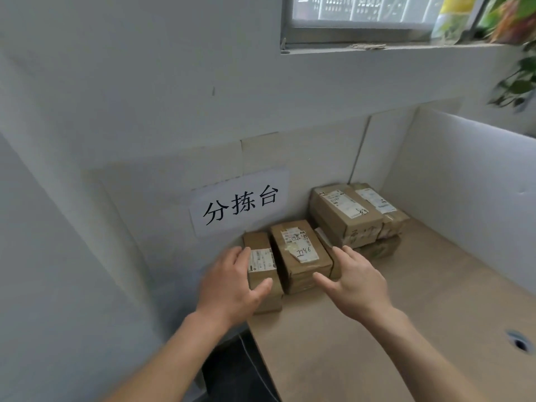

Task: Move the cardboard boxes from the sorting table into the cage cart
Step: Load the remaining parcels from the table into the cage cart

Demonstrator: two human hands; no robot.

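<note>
A: Nearest us is the pale wooden sorting table point(348, 343), with both arms out over it. The left hand point(232, 281) brackets a small brown cardboard box with a white label point(262, 268). Its thumb is at the near end and its fingers curve loosely at the far left side, set wide.

B: Gripping it?

A: Can't tell if there's contact, but it looks unclenched to me. The right hand point(356, 282) hovers with fingers spread wide, holding nothing. Its thumb points at the taller brown cardboard box with a torn label point(300, 253).

B: Those two boxes stand side by side, touching. I'd pick one, press on opposite faces and lift straight up, so the neighbour doesn't drag along.

A: Behind them there's a stack of brown cardboard boxes point(345, 213) in the corner. A white paper sign with black characters point(240, 203) is on the wall.

B: And the cage cart?

A: Not in view. Every box we can see sits on the table.
</note>
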